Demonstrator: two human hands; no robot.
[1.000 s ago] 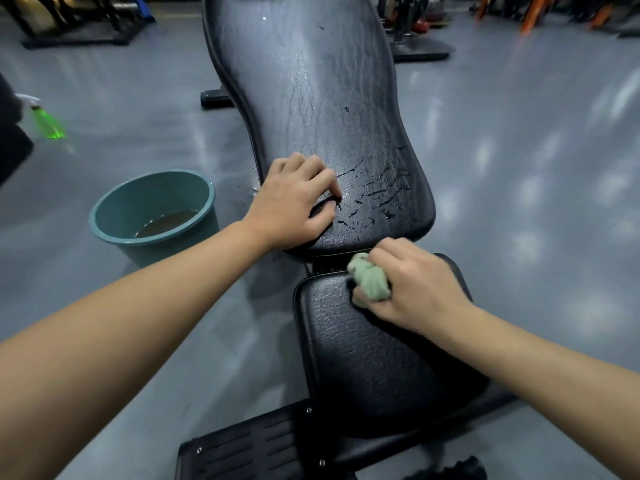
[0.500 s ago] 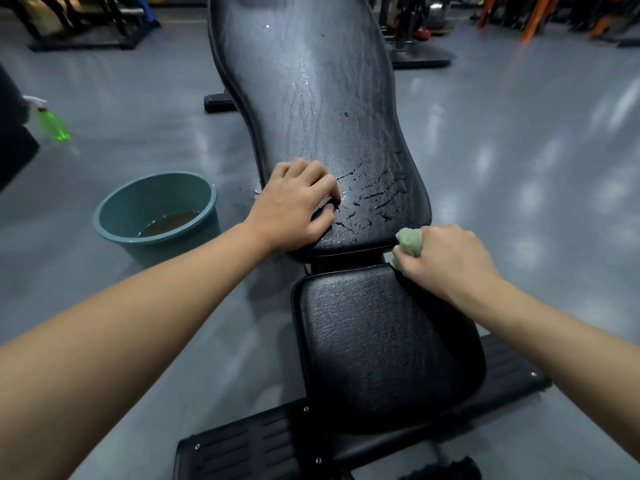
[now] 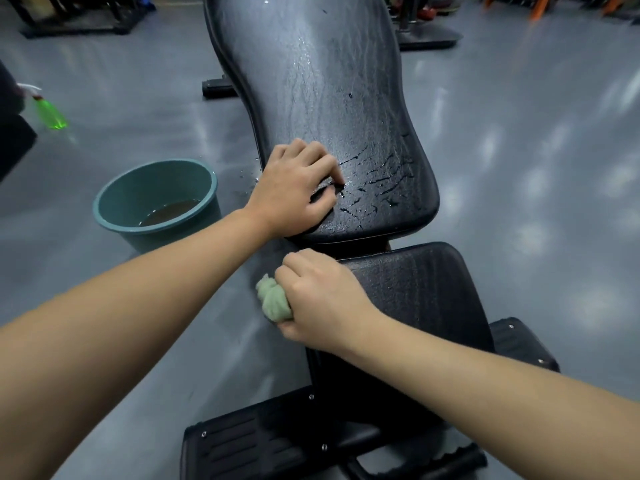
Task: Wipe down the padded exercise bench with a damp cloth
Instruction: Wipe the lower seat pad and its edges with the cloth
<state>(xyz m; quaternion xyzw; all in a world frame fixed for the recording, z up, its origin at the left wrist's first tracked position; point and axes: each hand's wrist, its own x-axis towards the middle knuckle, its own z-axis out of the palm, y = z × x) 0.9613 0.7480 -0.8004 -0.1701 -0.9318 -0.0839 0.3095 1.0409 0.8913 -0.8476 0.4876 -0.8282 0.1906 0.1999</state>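
As viewed from beside the bench, the ribbed black foot plate [image 3: 256,441] lay nearest, with the seat pad [image 3: 415,306] just behind it. At that pad's left edge, near its far corner, the right hand [image 3: 322,299] had its fingers curled tightly round a bunched pale-green cloth [image 3: 273,301], and the wad stuck out leftward past the edge. Beyond the gap between the pads, the left hand [image 3: 298,188] rested on the lower left of the back pad [image 3: 329,98]. Its fingers were half bent with the tips on the vinyl, and it held nothing; it appeared to serve as a brace. Beads and streaks of water [image 3: 377,181] lay just right of it. Farther left on the floor stood a teal bucket [image 3: 156,199] holding a little dark water, and beyond that a green spray bottle [image 3: 50,112].

The step in hand, by judgement, was wiping the seat pad's side edge. The next move probably called for pressing the cloth flat, drawing it across the pad, then lifting the droplets above.
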